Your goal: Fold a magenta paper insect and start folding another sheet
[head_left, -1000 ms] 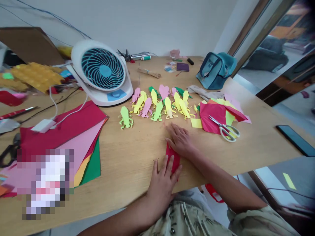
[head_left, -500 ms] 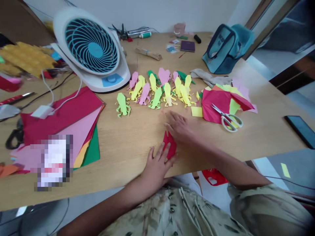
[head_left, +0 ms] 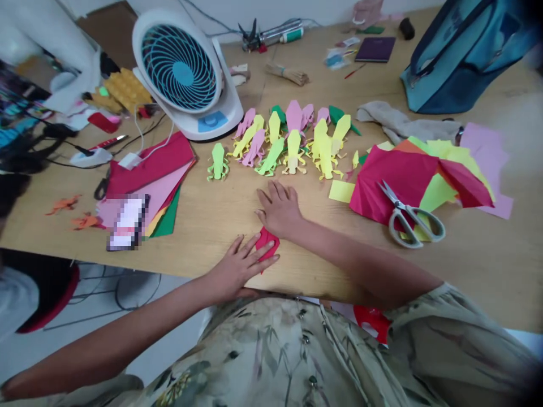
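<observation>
A small red folded paper point(head_left: 267, 240) lies flat near the table's front edge, partly covered by both hands. My left hand point(head_left: 237, 267) rests with its fingers spread, a few of them lying over the paper's lower part. Just above, my right hand point(head_left: 280, 212) is flat and spread, its heel over the paper's upper end and its fingertips on the bare wood. Beyond the hands stand several folded paper figures with curled legs in yellow, pink and green, among them a light green figure point(head_left: 218, 161) a little apart at the left.
At right, white-handled scissors point(head_left: 409, 217) lie on crumpled red paper point(head_left: 373, 183). Coloured paper sheets point(head_left: 148, 169) with a phone point(head_left: 128, 221) on them are at left, near orange paper figures point(head_left: 87, 220). A fan point(head_left: 180, 73) and a blue bag point(head_left: 449, 68) stand farther back.
The camera view has turned left, bringing the orange figures into sight. My right hand has shifted onto the red paper's upper end, covering its points; my left hand remains on its lower part.
</observation>
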Available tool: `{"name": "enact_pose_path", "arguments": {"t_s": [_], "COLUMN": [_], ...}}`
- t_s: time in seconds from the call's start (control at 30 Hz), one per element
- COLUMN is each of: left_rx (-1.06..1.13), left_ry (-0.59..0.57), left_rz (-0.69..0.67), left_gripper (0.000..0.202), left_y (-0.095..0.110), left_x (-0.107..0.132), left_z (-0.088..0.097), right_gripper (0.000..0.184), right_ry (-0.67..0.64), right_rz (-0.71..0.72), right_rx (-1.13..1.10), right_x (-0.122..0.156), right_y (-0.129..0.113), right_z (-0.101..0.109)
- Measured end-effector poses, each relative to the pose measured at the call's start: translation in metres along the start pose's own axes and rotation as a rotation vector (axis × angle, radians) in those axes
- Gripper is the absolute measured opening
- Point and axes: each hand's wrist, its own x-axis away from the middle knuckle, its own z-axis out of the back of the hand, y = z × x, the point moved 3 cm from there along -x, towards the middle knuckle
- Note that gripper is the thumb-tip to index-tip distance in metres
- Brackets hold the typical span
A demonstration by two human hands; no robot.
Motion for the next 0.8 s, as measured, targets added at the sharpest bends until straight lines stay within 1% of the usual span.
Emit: {"name": "enact_pose_path", "arguments": {"t_s": [0.13, 0.23, 0.37, 0.47, 0.53, 0.67, 0.8], "left_rx": [0.041, 0.068, 0.066, 0.035, 0.033, 0.054, 0.089], "left_ry": [0.069, 0.111, 0.123, 0.132, 0.154, 0.215, 0.257], "left_rz": [-0.025, -0.042, -0.049, -0.057, -0.066, -0.130, -0.212], "left_gripper": [0.100, 0.093, 0.087, 0.081, 0.084, 0.082, 0.080], "left_y": [-0.001, 0.000, 0.005, 0.009, 0.012, 0.014, 0.004], "left_x": [0.003, 0.009, 0.017, 0.018, 0.017, 0.017, 0.019], "left_z": [-0.004, -0.008, -0.010, -0.009, -0.009, -0.012, -0.011], "right_gripper": [0.061, 0.061, 0.060, 0.059, 0.059, 0.058, 0.057], "right_ry": [-0.030, -0.019, 0.007, 0.009, 0.006, 0.008, 0.018], "right_rz": [0.007, 0.015, 0.017, 0.000, -0.009, -0.018, -0.043], "right_rx": [-0.007, 0.000, 0.003, 0.016, 0.027, 0.033, -0.009], "right_x": [0.001, 0.002, 0.002, 0.002, 0.003, 0.002, 0.001], "right_y": [0.001, 0.002, 0.001, 0.002, 0.002, 0.001, 0.006], "right_z": [0.001, 0.000, 0.000, 0.000, -0.001, -0.003, -0.003]}}
